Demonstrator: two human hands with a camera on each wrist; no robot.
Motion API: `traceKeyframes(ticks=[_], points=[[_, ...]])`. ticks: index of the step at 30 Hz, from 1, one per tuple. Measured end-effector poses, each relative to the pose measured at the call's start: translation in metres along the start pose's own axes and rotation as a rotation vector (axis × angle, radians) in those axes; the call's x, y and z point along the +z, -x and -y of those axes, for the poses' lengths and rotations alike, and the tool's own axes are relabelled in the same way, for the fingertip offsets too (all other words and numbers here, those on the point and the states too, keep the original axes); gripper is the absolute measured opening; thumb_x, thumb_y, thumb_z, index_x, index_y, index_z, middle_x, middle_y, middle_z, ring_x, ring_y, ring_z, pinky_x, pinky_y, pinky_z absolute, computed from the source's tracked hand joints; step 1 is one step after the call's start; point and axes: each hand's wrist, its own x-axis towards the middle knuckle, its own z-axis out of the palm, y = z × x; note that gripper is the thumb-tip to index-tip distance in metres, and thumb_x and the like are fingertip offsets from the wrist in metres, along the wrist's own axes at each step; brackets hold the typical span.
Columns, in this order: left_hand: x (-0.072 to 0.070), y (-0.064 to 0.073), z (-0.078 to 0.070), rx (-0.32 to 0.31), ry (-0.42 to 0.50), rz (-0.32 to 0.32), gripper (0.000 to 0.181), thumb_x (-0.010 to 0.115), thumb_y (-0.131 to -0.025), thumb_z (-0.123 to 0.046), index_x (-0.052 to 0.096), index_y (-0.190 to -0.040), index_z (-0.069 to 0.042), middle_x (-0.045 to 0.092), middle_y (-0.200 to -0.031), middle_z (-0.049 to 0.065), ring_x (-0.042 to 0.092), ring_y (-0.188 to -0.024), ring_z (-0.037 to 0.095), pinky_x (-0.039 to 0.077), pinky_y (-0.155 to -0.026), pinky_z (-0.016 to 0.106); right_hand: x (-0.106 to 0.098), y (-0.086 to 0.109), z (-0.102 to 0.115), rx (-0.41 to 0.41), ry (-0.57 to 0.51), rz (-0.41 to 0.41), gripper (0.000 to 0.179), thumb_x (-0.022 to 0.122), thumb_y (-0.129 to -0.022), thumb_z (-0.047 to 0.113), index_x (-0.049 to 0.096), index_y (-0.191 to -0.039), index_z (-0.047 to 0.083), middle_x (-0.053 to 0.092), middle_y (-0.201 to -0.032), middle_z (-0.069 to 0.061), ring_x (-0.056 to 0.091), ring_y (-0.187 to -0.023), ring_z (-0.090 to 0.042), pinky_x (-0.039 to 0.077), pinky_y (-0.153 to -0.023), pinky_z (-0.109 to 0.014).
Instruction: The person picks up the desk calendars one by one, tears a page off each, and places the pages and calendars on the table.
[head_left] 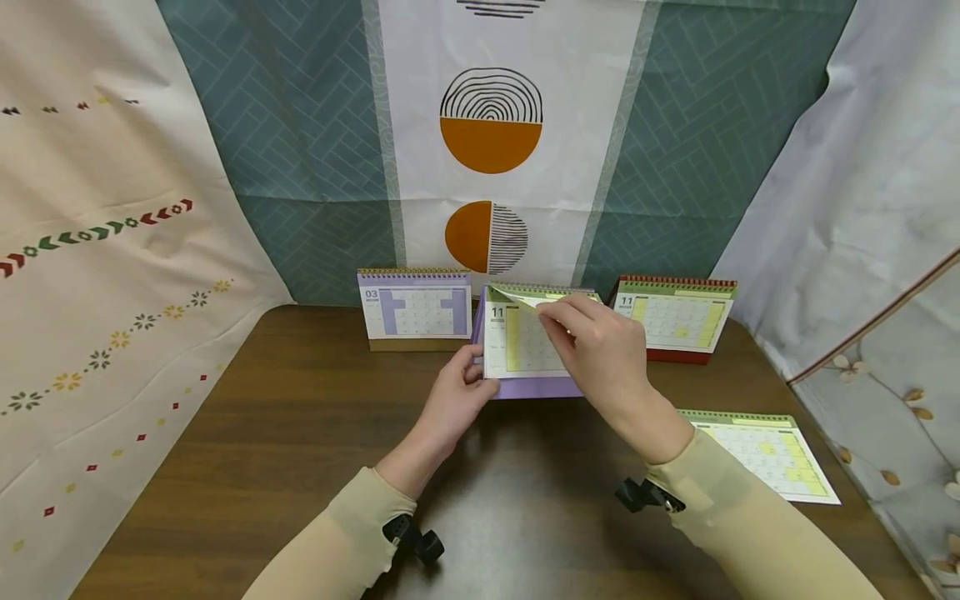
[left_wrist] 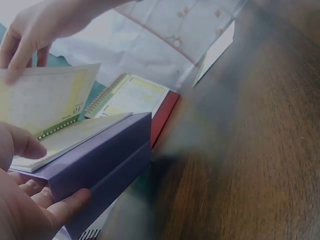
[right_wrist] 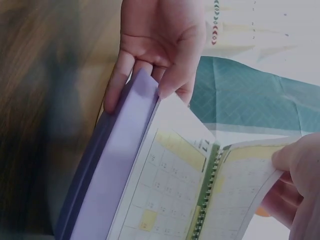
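Note:
In the head view, a purple-based desk calendar [head_left: 534,388] open at page 11 stands near the back of the table. My left hand [head_left: 454,395] grips its lower left corner; the left wrist view shows the thumb on the pages and fingers on the purple base [left_wrist: 107,150]. My right hand [head_left: 600,346] pinches the free edge of a page [right_wrist: 245,182], which is raised from the green spiral binding [right_wrist: 207,195]. Under that page, the right wrist view shows the sheet marked 11 [right_wrist: 162,185] with yellow columns. The right hand hides part of the calendar in the head view.
On the left stands a purple-printed calendar [head_left: 416,308] marked 03. A red-based calendar [head_left: 678,321] marked 11 stands at the right. Nearer, a yellow-printed calendar sheet [head_left: 772,458] lies on the brown table [head_left: 262,467]. Patterned cloth [head_left: 315,125] hangs behind.

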Motion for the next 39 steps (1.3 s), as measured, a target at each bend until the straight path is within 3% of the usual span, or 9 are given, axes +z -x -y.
traceKeyframes(ticks=[4, 8, 18, 26, 33, 39], points=[[-0.001, -0.001, 0.002, -0.014, 0.022, 0.031, 0.046, 0.071, -0.103, -0.003, 0.057, -0.147, 0.0, 0.075, -0.132, 0.022, 0.074, -0.114, 0.027, 0.058, -0.093, 0.032, 0.0, 0.0, 0.0, 0.014, 0.0, 0.016, 0.016, 0.093, -0.091, 0.01, 0.086, -0.106, 0.01, 0.08, -0.093, -0.003, 0.075, -0.072, -0.024, 0.053, -0.053, -0.038], [-0.002, -0.001, 0.002, -0.007, 0.004, 0.02, 0.039, 0.069, -0.109, -0.009, 0.059, -0.145, -0.001, 0.077, -0.127, 0.02, 0.074, -0.111, 0.027, 0.058, -0.094, 0.035, -0.002, 0.0, 0.001, 0.02, 0.011, 0.028, 0.015, 0.094, -0.09, 0.011, 0.087, -0.104, 0.012, 0.08, -0.091, -0.003, 0.075, -0.07, -0.023, 0.052, -0.051, -0.038], [0.0, -0.002, 0.004, 0.022, -0.041, -0.033, 0.026, 0.066, -0.108, -0.001, 0.064, -0.135, 0.001, 0.08, -0.119, 0.021, 0.076, -0.104, 0.026, 0.057, -0.088, 0.034, -0.008, -0.003, 0.004, 0.066, -0.017, 0.055, 0.014, 0.095, -0.089, 0.012, 0.088, -0.102, 0.013, 0.082, -0.093, -0.002, 0.077, -0.074, -0.022, 0.053, -0.053, -0.038], [0.0, -0.002, 0.005, 0.051, -0.062, -0.035, 0.024, 0.068, -0.107, 0.002, 0.064, -0.131, 0.003, 0.08, -0.117, 0.021, 0.075, -0.102, 0.026, 0.058, -0.086, 0.035, -0.02, -0.012, -0.001, 0.232, -0.117, 0.15, 0.016, 0.094, -0.09, 0.012, 0.088, -0.105, 0.01, 0.082, -0.097, -0.004, 0.075, -0.08, -0.02, 0.061, -0.068, -0.04], [-0.001, 0.0, 0.002, 0.031, -0.1, -0.039, 0.027, 0.069, -0.107, 0.0, 0.065, -0.133, 0.001, 0.081, -0.118, 0.017, 0.074, -0.101, 0.022, 0.057, -0.086, 0.031, -0.024, -0.016, -0.008, 0.39, -0.205, 0.19, 0.016, 0.091, -0.094, 0.012, 0.088, -0.109, 0.008, 0.083, -0.102, -0.006, 0.071, -0.082, -0.021, 0.057, -0.071, -0.041], [-0.002, 0.0, 0.003, 0.031, -0.108, -0.051, 0.026, 0.069, -0.107, 0.0, 0.065, -0.132, 0.001, 0.081, -0.117, 0.016, 0.073, -0.097, 0.02, 0.056, -0.082, 0.028, -0.024, -0.019, -0.016, 0.456, -0.254, 0.196, 0.014, 0.089, -0.096, 0.014, 0.088, -0.108, 0.008, 0.083, -0.1, -0.005, 0.071, -0.082, -0.019, 0.054, -0.069, -0.032]])
